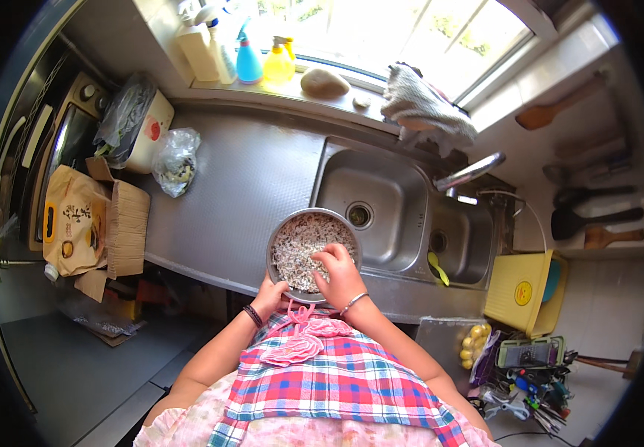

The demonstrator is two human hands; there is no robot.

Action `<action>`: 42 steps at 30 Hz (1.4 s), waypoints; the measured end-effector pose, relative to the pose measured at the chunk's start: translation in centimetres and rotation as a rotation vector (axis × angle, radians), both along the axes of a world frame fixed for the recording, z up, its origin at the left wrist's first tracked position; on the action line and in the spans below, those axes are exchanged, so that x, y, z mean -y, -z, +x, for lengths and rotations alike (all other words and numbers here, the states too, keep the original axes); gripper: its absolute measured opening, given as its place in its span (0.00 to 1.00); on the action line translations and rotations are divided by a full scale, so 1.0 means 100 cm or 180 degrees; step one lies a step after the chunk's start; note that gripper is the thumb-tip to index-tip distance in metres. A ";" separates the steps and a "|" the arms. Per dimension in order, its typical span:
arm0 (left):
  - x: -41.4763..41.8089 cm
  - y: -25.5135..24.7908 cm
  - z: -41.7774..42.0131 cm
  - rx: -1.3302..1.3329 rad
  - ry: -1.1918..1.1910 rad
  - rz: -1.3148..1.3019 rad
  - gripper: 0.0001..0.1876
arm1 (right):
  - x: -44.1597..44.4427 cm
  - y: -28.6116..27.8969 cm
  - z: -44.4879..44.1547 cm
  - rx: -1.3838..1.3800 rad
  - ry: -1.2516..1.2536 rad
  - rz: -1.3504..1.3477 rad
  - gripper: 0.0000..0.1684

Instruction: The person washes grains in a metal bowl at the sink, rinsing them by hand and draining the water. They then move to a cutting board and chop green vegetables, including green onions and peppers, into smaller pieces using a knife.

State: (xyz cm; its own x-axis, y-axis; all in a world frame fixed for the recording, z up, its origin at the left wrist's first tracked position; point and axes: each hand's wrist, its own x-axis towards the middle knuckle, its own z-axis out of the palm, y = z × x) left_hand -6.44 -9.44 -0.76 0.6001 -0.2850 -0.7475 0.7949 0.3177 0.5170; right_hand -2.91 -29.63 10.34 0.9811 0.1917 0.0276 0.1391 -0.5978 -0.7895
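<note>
A round metal pot filled with mixed light and dark grains is in front of me, beside the large sink basin near the counter's front edge. My left hand grips the pot's lower left side. Over the right part of the grains is my right hand, its fingers curled, with a gap between thumb and forefinger. Nothing shows held in that gap. Whether the fingertips touch the grains, I cannot tell.
Right of the pot are a large sink basin, a small basin with a green spoon, and a faucet. An opened cardboard box and a plastic bag occupy the left. Spray bottles line the sill.
</note>
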 end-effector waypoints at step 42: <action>-0.144 -0.004 0.035 -0.0508 -0.1435 0.0269 0.30 | 0.073 0.068 0.007 -0.1142 0.3089 0.1775 0.18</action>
